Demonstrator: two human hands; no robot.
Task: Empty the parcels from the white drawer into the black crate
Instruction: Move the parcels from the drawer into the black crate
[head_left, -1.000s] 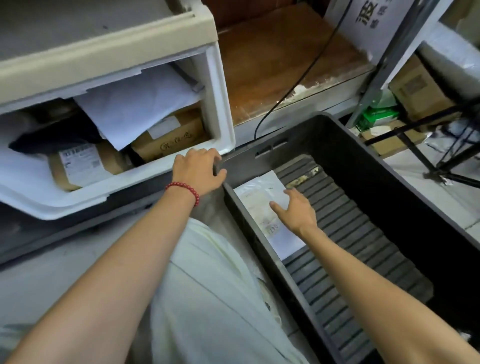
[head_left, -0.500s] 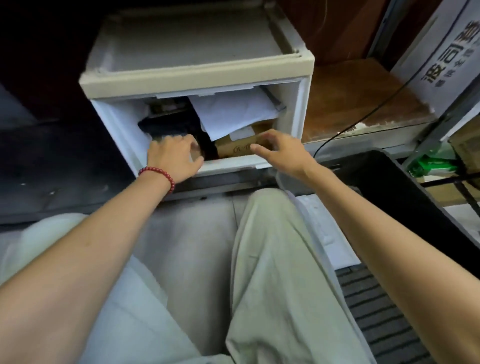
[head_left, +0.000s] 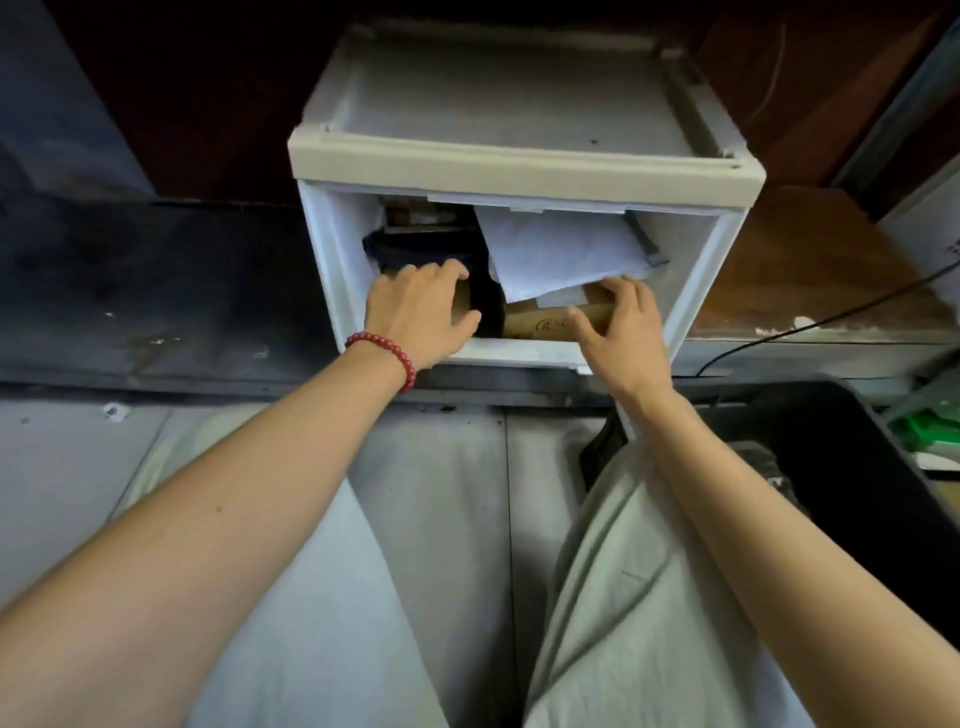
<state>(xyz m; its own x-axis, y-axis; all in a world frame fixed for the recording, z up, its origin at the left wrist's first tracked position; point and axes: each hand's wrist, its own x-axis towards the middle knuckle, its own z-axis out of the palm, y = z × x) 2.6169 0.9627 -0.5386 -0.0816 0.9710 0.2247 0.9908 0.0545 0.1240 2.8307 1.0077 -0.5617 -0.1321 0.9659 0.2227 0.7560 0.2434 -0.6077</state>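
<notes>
The white drawer (head_left: 696, 291) stands open in front of me, packed with parcels. My right hand (head_left: 615, 327) grips a brown cardboard box (head_left: 540, 326) at the drawer's front right, thumb on its front face and fingers over its top. A white mailer bag (head_left: 556, 254) lies tilted on top of that box. My left hand (head_left: 418, 312) reaches into the left side, its fingers curled round a brown parcel (head_left: 462, 301) below a black bag (head_left: 415, 247). The black crate (head_left: 852, 467) is at the right edge, partly behind my right arm.
My knees in pale trousers fill the lower frame, on a grey floor. A wooden shelf (head_left: 810, 280) with a black cable (head_left: 831, 317) lies right of the drawer. Green packets (head_left: 930, 431) sit beyond the crate. A dark ledge runs left of the drawer.
My right hand left the white parcel lying in the crate, came across to the drawer and closed on the brown box. My left hand moved from the drawer's front rim in among the parcels.
</notes>
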